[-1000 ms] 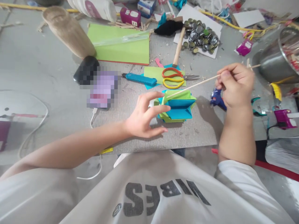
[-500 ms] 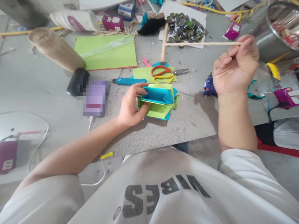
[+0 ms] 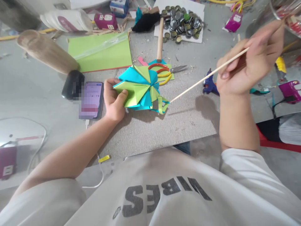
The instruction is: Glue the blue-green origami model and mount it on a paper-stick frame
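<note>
I see bright, even daylight with soft shadows under my right hand (image 3: 249, 67) on the grey mat (image 3: 164, 128). My fingers smear with motion blur; the frame edges bend, and the phone (image 3: 90, 100) is pixelated.

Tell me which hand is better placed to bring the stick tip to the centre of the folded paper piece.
Right. The right hand already pinches the wooden stick, whose tip lies close beside the blue and green folded paper piece. The left hand is occupied gripping that piece by its edge.
</note>
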Tool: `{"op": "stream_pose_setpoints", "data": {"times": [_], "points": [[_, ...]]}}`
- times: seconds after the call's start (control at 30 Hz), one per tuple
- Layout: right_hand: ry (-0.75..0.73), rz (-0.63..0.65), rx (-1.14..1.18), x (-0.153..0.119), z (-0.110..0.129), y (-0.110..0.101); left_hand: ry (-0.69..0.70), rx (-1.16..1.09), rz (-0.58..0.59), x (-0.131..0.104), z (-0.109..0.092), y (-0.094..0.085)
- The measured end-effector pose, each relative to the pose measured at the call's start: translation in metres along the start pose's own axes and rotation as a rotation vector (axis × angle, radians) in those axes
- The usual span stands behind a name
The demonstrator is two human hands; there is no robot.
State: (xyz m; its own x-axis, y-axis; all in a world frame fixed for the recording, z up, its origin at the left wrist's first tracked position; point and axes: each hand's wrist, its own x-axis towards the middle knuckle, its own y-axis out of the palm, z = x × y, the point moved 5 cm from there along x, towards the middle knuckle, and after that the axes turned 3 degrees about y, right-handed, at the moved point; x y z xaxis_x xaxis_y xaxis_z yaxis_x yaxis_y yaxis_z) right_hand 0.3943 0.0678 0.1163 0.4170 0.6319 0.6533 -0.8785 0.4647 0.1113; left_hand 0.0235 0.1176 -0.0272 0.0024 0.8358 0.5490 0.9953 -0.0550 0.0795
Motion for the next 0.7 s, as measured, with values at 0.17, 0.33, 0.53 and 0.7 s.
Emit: {"op": "stream_pose_setpoints", "data": {"times": [0.17,0.33,0.53,0.7], "points": [[0.063,0.068,-0.007,-0.026,0.000,0.012,-0.008,-0.071,-0.098,0.001,0.013,0.000],[0.093,-0.022,-0.014,-0.046,0.001,0.023,0.090,-0.093,-0.143,0.007,0.013,-0.003],[0.155,-0.032,-0.177,-0.047,-0.022,0.009,0.252,-0.125,-0.232,0.012,-0.001,-0.007],[0.401,0.151,-0.194,-0.045,-0.076,0.001,0.227,0.064,-0.281,0.017,-0.008,-0.012]]}}
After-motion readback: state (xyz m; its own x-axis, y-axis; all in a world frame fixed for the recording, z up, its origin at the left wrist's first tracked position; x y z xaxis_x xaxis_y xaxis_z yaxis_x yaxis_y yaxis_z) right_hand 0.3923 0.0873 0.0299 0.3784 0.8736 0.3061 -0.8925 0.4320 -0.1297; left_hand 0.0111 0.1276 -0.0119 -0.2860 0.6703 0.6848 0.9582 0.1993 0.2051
